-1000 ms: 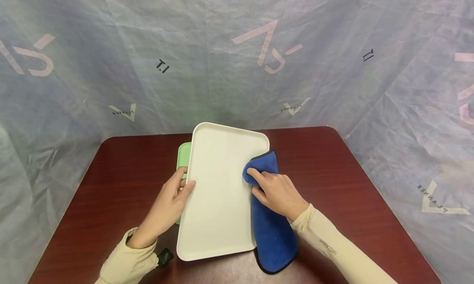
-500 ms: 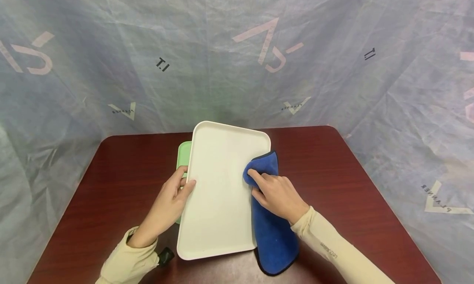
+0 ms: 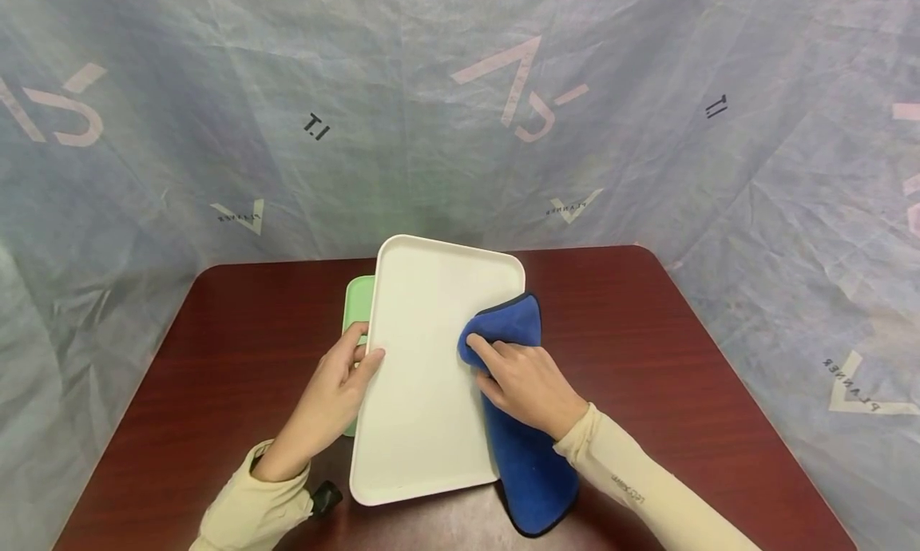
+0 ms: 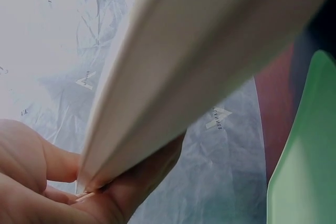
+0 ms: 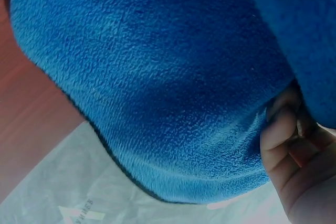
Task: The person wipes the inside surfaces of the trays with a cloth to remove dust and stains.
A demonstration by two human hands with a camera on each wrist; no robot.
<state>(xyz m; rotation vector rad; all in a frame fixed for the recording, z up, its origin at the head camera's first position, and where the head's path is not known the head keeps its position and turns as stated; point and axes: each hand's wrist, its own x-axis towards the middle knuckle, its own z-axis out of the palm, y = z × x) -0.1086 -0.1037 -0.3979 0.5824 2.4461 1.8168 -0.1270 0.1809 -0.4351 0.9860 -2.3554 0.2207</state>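
A white rectangular tray with a low raised rim is held up at a tilt, its inner face toward the head camera. My left hand grips its left long edge, thumb on the front and fingers behind; the left wrist view shows that edge of the tray between thumb and fingers. In my right hand is a blue cloth with dark edging. The bunched part lies against the tray's right half, while the rest hangs past the tray's right edge. The right wrist view shows the fingers curled into the cloth.
A green tray lies on the dark red table, mostly hidden behind the white one. A small black object shows beside the left cuff. Grey printed sheeting surrounds the table at the back and sides.
My right hand has moved the bunched cloth slightly left, farther in over the white tray's face. The tray and left hand have shifted a little to the right.
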